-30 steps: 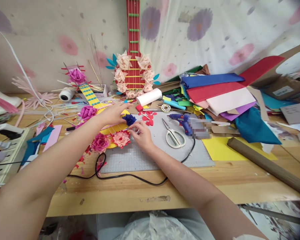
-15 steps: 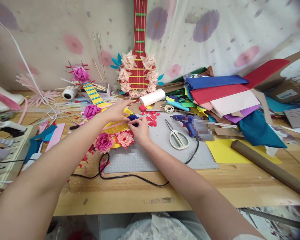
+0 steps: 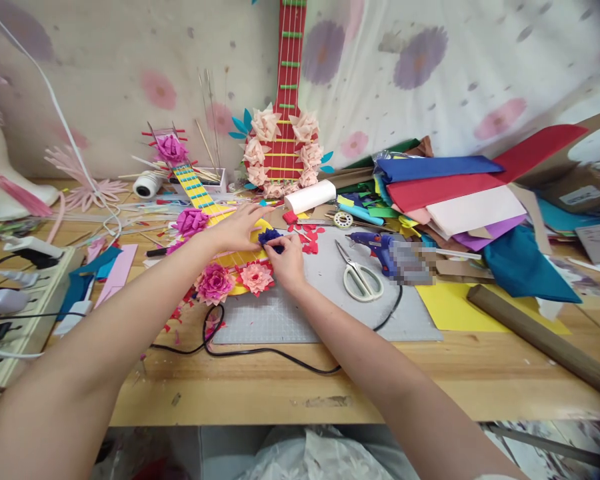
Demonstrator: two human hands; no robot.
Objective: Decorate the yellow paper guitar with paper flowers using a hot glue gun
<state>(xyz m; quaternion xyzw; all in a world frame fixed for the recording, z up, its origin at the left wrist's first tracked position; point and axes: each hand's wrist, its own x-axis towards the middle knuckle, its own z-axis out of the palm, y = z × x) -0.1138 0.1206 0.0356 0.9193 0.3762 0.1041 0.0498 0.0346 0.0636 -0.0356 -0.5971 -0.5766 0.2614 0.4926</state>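
Observation:
A yellow paper lute-like instrument [image 3: 195, 189] with blue frets and white strings lies at a slant on the grey cutting mat [image 3: 260, 323]. Pink and magenta paper flowers [image 3: 214, 283] trim its body. At the body's right edge sits a dark blue paper flower [image 3: 269, 237], pinched by the fingers of my right hand [image 3: 286, 260]. My left hand [image 3: 235, 230] rests over the yellow body, fingers stretched out beside the blue flower. It covers part of the strings, and my right fingertips are partly hidden.
Scissors [image 3: 363, 283] and a blue glue gun [image 3: 380, 250] lie right of my hands; the black cord [image 3: 275, 353] loops in front. A red paper instrument [image 3: 284, 150] leans on the back wall. Coloured paper [image 3: 445, 190] is heaped at right, a power strip [image 3: 40, 300] at left.
The view has shifted slightly, so everything appears a little further right. My left fingers have lifted and spread away from the blue flower, while my right hand stays on it.

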